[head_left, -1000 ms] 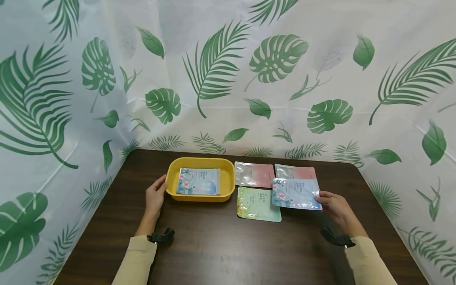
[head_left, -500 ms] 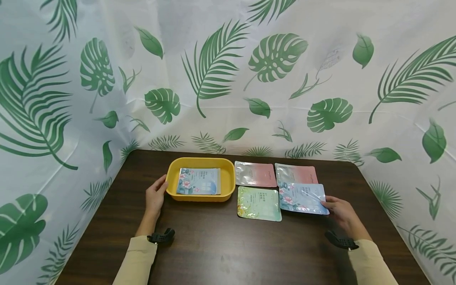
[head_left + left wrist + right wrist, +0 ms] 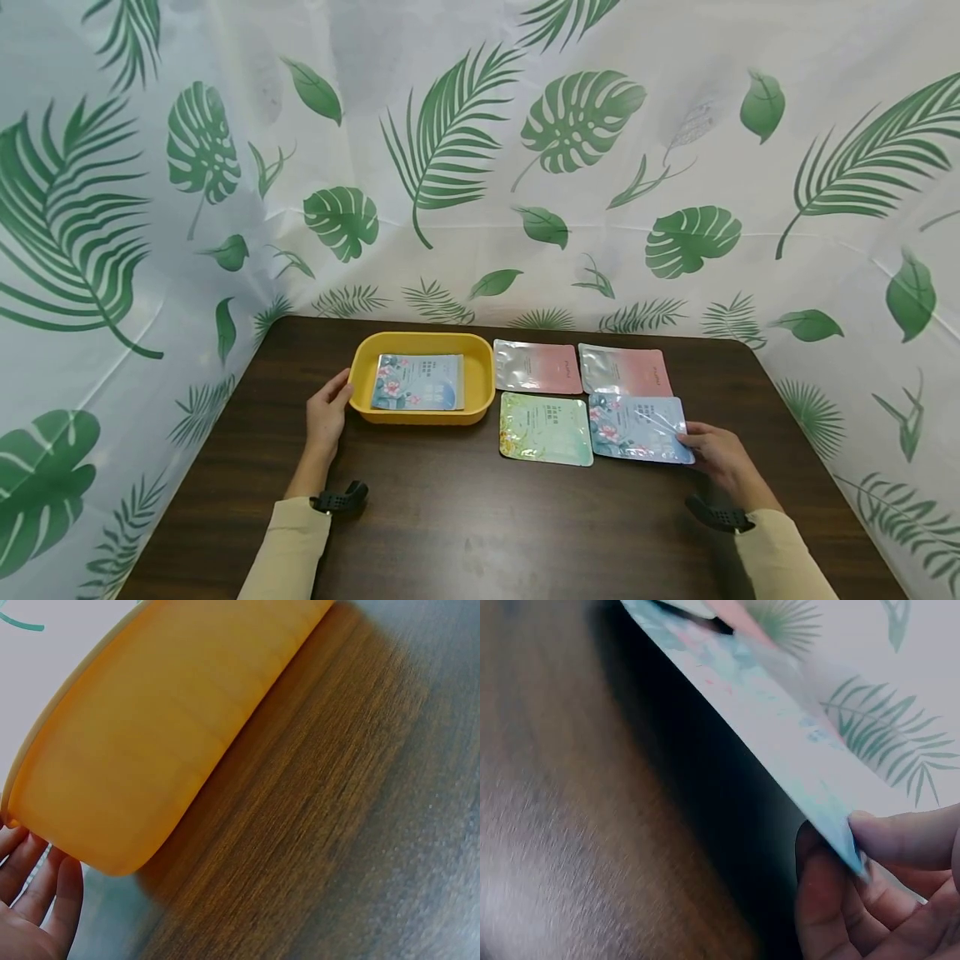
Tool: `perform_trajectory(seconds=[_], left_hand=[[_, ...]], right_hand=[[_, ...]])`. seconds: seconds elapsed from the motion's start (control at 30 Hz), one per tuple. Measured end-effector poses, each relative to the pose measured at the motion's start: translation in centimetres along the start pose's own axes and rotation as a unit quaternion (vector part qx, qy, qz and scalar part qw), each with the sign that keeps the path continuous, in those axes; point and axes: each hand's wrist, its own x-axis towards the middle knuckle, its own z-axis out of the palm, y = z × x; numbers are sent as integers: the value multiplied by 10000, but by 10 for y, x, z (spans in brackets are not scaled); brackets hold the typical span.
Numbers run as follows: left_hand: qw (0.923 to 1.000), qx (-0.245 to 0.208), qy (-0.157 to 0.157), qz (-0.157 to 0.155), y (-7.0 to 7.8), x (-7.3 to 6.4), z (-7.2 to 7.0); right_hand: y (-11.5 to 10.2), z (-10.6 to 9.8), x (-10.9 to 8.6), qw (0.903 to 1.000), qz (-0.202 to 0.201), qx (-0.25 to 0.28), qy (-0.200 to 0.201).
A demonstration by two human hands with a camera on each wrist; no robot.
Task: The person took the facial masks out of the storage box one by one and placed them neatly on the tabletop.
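My right hand [image 3: 720, 457] pinches the right edge of a blue floral face mask packet [image 3: 637, 429], thumb above and fingers below. In the right wrist view this packet [image 3: 757, 727] is tilted, its held edge raised over the table. My left hand [image 3: 327, 412] touches the left end of a yellow plastic basin [image 3: 420, 417]; in the left wrist view its fingers [image 3: 45, 881] lie against the outer wall, under the rim. Another blue floral packet [image 3: 418, 382] lies in the basin. A green packet [image 3: 546, 428] lies left of the held one.
Two pink and silver packets, the left one [image 3: 537, 367] and the right one [image 3: 626, 371], lie behind the green and blue packets. The dark wooden table [image 3: 480, 525] meets a leaf-patterned cloth [image 3: 465, 267] at its back edge.
The right hand has moved right and toward me, lowering the blue packet from over the pink and green ones to a spot in front of the right pink packet. The left hand has stayed put.
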Motion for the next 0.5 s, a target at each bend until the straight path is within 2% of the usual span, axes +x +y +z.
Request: perform_trajectory(seconds=[0.23,0.5], left_hand=[[10000,-4,-29,1,-1,0,-1],[10000,-20,-56,7,0,-1,-1]], right_hand=[[4,5,1,9967,-231,-570,526],[6,9,2,9871,-345,-1146,1063]])
